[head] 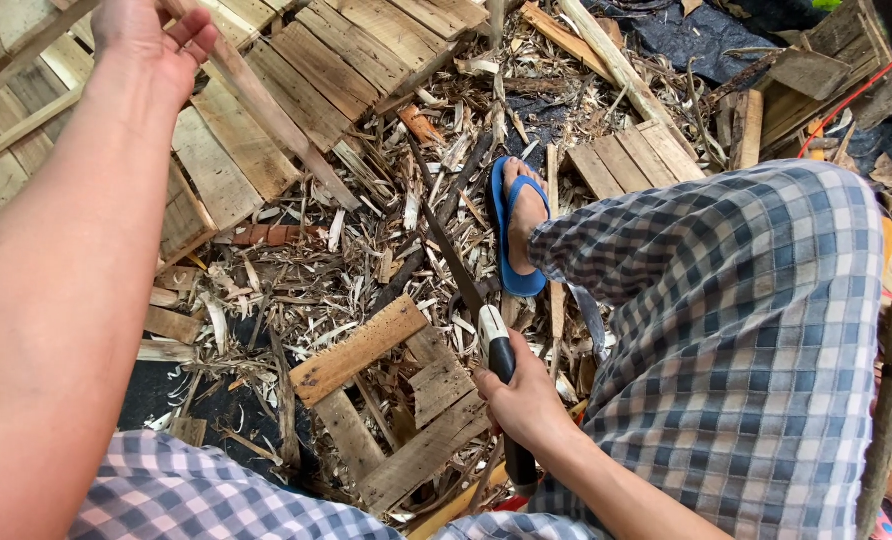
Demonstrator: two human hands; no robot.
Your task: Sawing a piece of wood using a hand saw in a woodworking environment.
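Right hand point(526, 400) grips a handsaw point(466, 290); left hand point(151, 40) holds a wooden slat point(266, 110).

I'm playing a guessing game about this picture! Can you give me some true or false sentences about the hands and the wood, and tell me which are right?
1. The right hand grips a saw by its black handle. True.
2. The left hand holds a hammer. False: it holds a long wooden slat.
3. The foot wears a red boot. False: it wears a blue flip-flop.
4. Wood shavings and scraps cover the ground. True.
5. The saw blade points away from the person, toward the slats. True.
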